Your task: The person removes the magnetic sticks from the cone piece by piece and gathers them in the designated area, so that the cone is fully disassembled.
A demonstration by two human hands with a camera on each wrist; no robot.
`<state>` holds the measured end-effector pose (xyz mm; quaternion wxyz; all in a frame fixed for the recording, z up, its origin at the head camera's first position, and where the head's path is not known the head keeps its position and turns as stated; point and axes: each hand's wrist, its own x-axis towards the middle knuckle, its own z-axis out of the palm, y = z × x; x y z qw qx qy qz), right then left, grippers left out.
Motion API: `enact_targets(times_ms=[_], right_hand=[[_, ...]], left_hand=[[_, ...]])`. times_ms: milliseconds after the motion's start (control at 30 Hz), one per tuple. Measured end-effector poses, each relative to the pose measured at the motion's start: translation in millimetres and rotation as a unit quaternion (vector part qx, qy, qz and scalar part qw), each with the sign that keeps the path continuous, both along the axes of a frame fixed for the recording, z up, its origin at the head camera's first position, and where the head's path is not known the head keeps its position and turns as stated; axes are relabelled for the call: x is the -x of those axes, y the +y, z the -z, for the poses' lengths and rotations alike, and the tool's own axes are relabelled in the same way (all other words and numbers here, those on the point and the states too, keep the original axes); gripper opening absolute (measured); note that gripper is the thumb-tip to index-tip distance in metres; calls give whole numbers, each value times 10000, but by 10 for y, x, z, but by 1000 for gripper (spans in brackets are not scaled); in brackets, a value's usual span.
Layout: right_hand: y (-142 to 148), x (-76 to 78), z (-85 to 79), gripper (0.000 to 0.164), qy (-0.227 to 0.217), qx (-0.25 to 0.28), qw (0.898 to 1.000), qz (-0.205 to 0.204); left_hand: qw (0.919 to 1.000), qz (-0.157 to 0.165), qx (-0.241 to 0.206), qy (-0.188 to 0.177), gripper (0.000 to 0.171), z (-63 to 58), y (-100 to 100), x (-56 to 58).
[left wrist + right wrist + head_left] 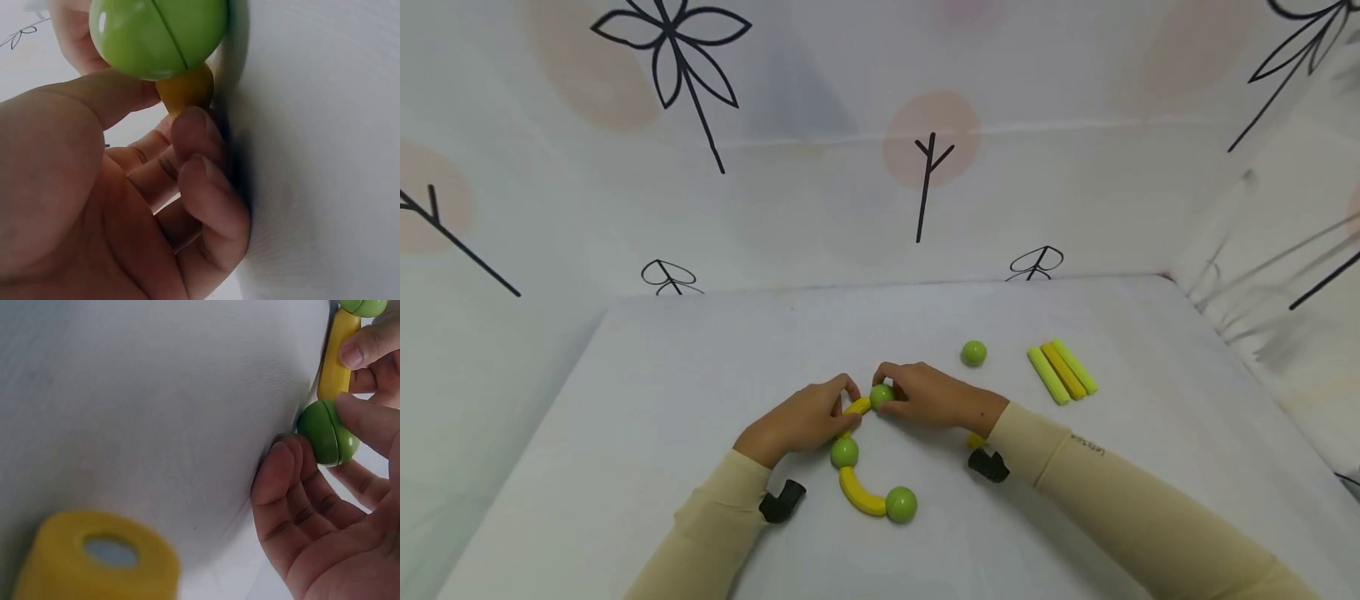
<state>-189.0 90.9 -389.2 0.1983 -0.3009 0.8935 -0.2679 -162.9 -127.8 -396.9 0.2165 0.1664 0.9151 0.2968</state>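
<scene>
My left hand [801, 421] pinches a curved yellow rod [858, 406] between thumb and fingers, low over the white table. At that rod's far end, my right hand [936, 396] holds a glossy green ball [881, 395] with thumb and fingertips; ball and rod touch in the right wrist view. The rod's near end meets a second green ball [845, 452], seen large in the left wrist view with a seam round it. From there another curved yellow rod [861, 495] leads to a third green ball [901, 505], so the pieces form an open arc.
A loose green ball [974, 353] lies beyond my right hand. Two lime sticks [1048, 375] flank a yellow stick [1063, 371] at the right. Partly hidden under my right wrist is a yellow piece [156, 569] with a round socket in its end. Patterned white cloth [820, 200] rises behind the table.
</scene>
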Motion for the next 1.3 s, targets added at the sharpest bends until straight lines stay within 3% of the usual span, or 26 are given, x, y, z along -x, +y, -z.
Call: enact_targets(times_ms=[133, 300, 433, 567, 667, 1000, 1300], right_hand=[[31, 22, -18, 28, -158, 31, 9998, 139], [123, 67, -82, 32, 58, 48, 9993, 361], [232, 115, -163, 34, 635, 54, 9965, 533], [364, 196, -230, 36, 1371, -25, 9873, 804], [477, 277, -235, 38, 1681, -157, 9811, 945], [717, 505, -151, 39, 1626, -466, 9789, 1144], [745, 558, -62, 36, 1326, -656, 9819, 1182]], left_hand=[[10000, 48, -35, -7, 22, -4, -2, 4], [9999, 83, -51, 24, 21, -10, 11, 19], [9999, 101, 7, 27, 21, -7, 24, 35], [9999, 84, 55, 33, 23, -8, 30, 51], [9999, 99, 36, 13, 23, 0, 29, 54], [10000, 91, -12, 14, 23, 3, -3, 32], [10000, 87, -3, 12, 23, 30, -12, 7]])
